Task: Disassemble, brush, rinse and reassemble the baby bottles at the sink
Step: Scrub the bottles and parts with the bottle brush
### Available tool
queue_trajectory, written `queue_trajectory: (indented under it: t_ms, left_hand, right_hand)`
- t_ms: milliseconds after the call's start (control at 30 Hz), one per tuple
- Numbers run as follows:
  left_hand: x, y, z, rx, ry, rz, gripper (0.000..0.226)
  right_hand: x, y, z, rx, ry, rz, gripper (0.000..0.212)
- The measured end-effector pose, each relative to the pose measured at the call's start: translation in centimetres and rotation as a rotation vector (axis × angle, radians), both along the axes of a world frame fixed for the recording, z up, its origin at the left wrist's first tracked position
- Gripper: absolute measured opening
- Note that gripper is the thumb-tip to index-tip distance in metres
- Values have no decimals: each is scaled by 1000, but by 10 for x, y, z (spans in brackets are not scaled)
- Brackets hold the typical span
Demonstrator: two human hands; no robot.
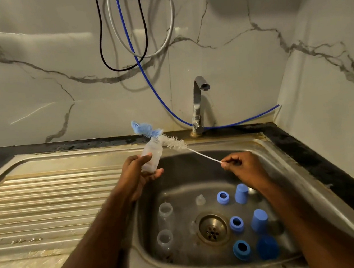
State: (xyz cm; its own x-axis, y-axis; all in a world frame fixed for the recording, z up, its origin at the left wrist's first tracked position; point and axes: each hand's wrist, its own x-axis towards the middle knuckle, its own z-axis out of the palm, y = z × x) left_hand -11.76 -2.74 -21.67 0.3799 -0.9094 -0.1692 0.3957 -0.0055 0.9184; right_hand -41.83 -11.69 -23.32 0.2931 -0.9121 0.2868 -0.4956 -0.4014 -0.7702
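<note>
Blue rings (236, 224) and caps (259, 221) wait in the sink (288, 161), apart for washing. Above, the left hand (140, 177) grips a bottle (152, 157), mouth tilted away; the right hand (244, 167) pinches the brush (174, 144) wire, bristles outside the mouth.

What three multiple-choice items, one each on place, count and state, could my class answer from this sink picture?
1. Where do the blue rings lie?
A. on the drainboard
B. in the sink basin
C. on the worktop

2. How many blue rings are there?
A. two
B. three
C. five

3. How does the brush stand to the bottle held by the left hand?
A. outside it
B. deep inside it
C. lying in the basin

Key: 1 B, they sit beside the drain; 2 B, three show; 3 A, the right hand holds it with its bristles at the bottle's mouth.
</note>
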Motion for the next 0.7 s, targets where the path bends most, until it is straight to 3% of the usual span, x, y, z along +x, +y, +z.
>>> queue_trajectory:
  t_ms: [133,333,433,567,700]
  left_hand:
    - [-10,6,3,7,-164,-31,43]
    - [-7,22,14,-11,-125,-72,30]
    - [-1,27,11,-26,-217,-80,32]
    - [-18,24,-1,-110,-657,-89,37]
    - [1,13,-10,-95,-1129,127,59]
  right_hand:
    - [16,4,1,-32,-34,24,10]
    - [-7,-6,4,44,1,-20,6]
    - [-5,-6,3,30,14,-25,8]
    - [21,2,2,-71,44,16,13]
    - [-1,1,11,-58,49,-63,14]
